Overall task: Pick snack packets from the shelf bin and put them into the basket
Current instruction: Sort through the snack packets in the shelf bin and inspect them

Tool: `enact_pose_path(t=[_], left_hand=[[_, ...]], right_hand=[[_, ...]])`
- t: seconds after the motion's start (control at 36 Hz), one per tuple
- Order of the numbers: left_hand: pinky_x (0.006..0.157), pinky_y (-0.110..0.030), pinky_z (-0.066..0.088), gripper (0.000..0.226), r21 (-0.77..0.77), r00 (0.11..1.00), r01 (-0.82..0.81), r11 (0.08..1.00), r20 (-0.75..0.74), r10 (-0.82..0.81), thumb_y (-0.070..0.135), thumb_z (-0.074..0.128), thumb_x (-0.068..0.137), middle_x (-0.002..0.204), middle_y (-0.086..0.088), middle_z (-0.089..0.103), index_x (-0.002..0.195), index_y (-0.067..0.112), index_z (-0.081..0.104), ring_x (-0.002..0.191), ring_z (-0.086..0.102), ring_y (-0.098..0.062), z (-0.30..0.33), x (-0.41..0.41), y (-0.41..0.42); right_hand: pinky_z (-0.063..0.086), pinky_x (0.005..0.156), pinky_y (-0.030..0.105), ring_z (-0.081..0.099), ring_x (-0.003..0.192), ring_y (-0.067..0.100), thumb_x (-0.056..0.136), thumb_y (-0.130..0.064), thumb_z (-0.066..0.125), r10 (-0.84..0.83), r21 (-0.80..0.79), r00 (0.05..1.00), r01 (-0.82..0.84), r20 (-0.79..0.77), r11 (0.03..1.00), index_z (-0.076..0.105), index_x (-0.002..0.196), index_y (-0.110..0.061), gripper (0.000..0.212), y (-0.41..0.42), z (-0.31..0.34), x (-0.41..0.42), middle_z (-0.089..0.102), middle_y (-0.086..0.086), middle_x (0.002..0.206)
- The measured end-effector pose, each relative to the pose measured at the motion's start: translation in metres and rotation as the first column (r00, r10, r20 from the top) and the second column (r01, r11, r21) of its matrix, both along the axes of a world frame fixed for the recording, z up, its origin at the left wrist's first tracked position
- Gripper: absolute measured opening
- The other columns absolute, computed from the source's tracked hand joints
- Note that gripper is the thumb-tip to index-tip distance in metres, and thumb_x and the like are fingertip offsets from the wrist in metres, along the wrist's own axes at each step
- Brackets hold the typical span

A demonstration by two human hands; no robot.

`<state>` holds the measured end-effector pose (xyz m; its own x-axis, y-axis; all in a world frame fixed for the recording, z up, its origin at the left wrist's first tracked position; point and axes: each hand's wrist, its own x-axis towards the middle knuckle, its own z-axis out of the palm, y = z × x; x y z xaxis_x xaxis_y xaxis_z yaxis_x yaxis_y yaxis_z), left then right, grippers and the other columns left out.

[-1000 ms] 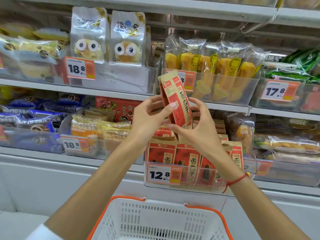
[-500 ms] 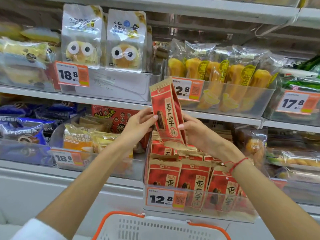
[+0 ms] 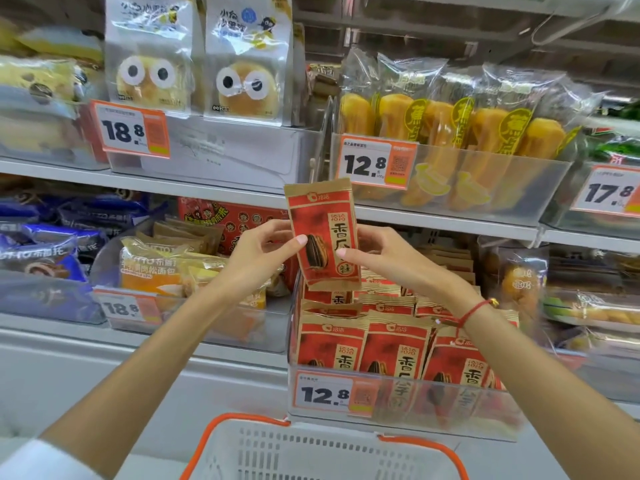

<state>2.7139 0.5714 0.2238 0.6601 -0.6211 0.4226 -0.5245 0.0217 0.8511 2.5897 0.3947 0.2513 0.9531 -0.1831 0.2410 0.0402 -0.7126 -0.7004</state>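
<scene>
Both hands hold one red and brown sunflower-seed packet [image 3: 323, 233] upright in front of the shelves, its printed face toward the camera. The left hand [image 3: 258, 256] grips the packet's left edge, thumb on the front just beside the seed picture, the other fingers curled behind. The right hand [image 3: 388, 259] pinches the right edge, its thumb tip on the front low down, fingers behind; a red string bracelet [image 3: 472, 311] circles that wrist. The packet's top edge reaches the front lip of the upper shelf [image 3: 207, 188] and overlaps the lower corner of the clear bin of banana-shaped cakes [image 3: 450, 188]. Its bottom edge hangs just above the clear shelf bin [image 3: 398, 407], where more of the same packets [image 3: 391, 351] stand in rows behind a 12.8 price tag [image 3: 327, 393]. The white basket [image 3: 322, 452] with an orange rim sits at the bottom of the view, directly below that bin's front wall, its mouth open upward. Between the two forearms, the space from the held packet down past the bin front to the basket rim is open. Left of the bin stands another clear bin of yellow bread packs [image 3: 166, 271], near the left wrist.
</scene>
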Motion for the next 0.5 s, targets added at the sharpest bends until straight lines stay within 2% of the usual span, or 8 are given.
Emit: enact_pose_path(t=[0.06, 0.19, 0.36, 0.42, 0.5], left_hand=[[0.074, -0.002, 0.044, 0.020, 0.009, 1.000, -0.008, 1.000, 0.017, 0.008, 0.027, 0.062, 0.092, 0.102, 0.022, 0.063, 0.112, 0.026, 0.062, 0.091, 0.058, 0.017, -0.003, 0.001, 0.001], [0.086, -0.016, 0.047, 0.019, 0.053, 0.999, -0.024, 0.998, 0.047, 0.022, 0.028, 0.064, 0.091, 0.105, 0.018, 0.068, 0.109, 0.027, 0.065, 0.099, 0.062, 0.005, -0.007, 0.005, 0.006], [0.088, -0.021, 0.050, 0.025, 0.222, 0.988, -0.056, 0.973, 0.151, 0.022, 0.031, 0.067, 0.089, 0.104, 0.013, 0.071, 0.112, 0.021, 0.069, 0.096, 0.063, 0.004, -0.011, 0.003, 0.008], [0.089, -0.026, 0.049, 0.017, 0.263, 0.976, -0.089, 0.961, 0.216, 0.032, 0.033, 0.068, 0.087, 0.099, 0.019, 0.069, 0.103, 0.028, 0.068, 0.095, 0.062, 0.005, -0.012, 0.000, 0.008], [0.090, -0.030, 0.049, 0.013, 0.329, 0.962, -0.125, 0.936, 0.272, 0.032, 0.038, 0.069, 0.086, 0.095, 0.023, 0.067, 0.098, 0.035, 0.065, 0.096, 0.061, 0.005, -0.011, -0.005, 0.006]], right_hand=[[0.048, 0.103, 0.037, 0.063, 0.110, 0.002, 0.094, -0.034, 0.062, 0.003, -0.016, 1.000, -0.003, -0.020, 1.000, 0.060, 0.130, -0.025, 0.037, 0.000, -0.001, 0.001, 0.067, -0.012, 0.121], [0.048, 0.102, 0.036, 0.064, 0.108, 0.003, 0.093, -0.036, 0.063, -0.010, -0.074, 0.998, 0.005, -0.069, 0.997, 0.061, 0.129, -0.024, 0.038, 0.001, -0.005, 0.003, 0.068, -0.011, 0.120], [0.047, 0.103, 0.040, 0.061, 0.113, 0.008, 0.091, -0.043, 0.063, -0.046, -0.188, 0.971, 0.001, -0.233, 0.982, 0.059, 0.131, -0.027, 0.043, -0.003, -0.005, 0.003, 0.065, -0.010, 0.125], [0.050, 0.097, 0.038, 0.064, 0.105, 0.008, 0.089, -0.039, 0.067, -0.040, -0.213, 0.983, 0.001, -0.178, 0.977, 0.062, 0.123, -0.027, 0.036, -0.002, -0.006, 0.001, 0.068, -0.009, 0.118], [0.052, 0.091, 0.041, 0.065, 0.098, 0.012, 0.088, -0.030, 0.071, -0.044, -0.159, 0.998, 0.049, 0.036, 0.986, 0.066, 0.111, -0.025, 0.025, -0.002, -0.006, -0.003, 0.070, -0.007, 0.107]])
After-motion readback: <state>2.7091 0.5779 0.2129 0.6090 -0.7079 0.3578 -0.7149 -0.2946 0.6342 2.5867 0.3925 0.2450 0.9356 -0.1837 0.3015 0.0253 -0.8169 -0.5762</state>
